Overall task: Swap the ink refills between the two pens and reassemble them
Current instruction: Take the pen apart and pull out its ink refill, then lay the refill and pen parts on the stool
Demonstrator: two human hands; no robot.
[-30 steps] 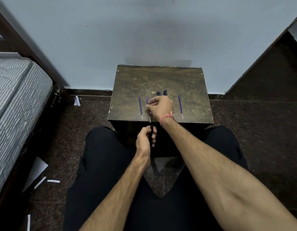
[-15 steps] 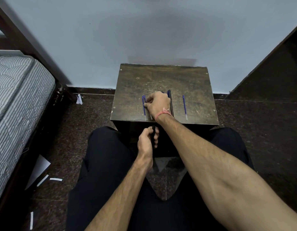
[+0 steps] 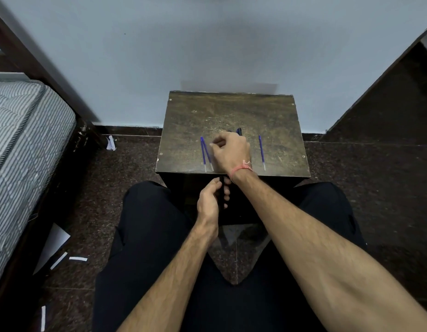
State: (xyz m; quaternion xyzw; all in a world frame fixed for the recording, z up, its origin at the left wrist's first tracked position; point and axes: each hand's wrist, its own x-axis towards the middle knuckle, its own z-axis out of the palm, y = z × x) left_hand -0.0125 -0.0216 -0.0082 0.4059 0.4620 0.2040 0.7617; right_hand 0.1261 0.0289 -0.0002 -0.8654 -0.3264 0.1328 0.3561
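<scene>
Two blue ink refills (image 3: 206, 153) lie on the worn wooden bench (image 3: 231, 111), their far ends touching and their near tips spread apart in a narrow V, left of the right hand (image 3: 229, 152). A third blue refill (image 3: 262, 152) lies alone to that hand's right, well apart from the pair. Dark pen parts (image 3: 238, 131) show on the bench just past the right hand's knuckles; most of them is hidden by the hand. The right hand rests over the middle of the bench with fingers curled, and whether it grips anything cannot be told. A pink thread band (image 3: 242, 168) circles its wrist. Below the bench's near edge, the left hand (image 3: 211, 200) holds a dark pen barrel (image 3: 221, 191) upright, fingers and thumb wrapped round it. The two hands are close together, the left just beneath the right wrist. The person sits on a dark speckled floor (image 3: 375, 188), legs in black trousers (image 3: 155, 236) either side of the bench. A striped mattress (image 3: 23, 144) is at the left, with white paper scraps (image 3: 64, 258) on the floor beside it.
</scene>
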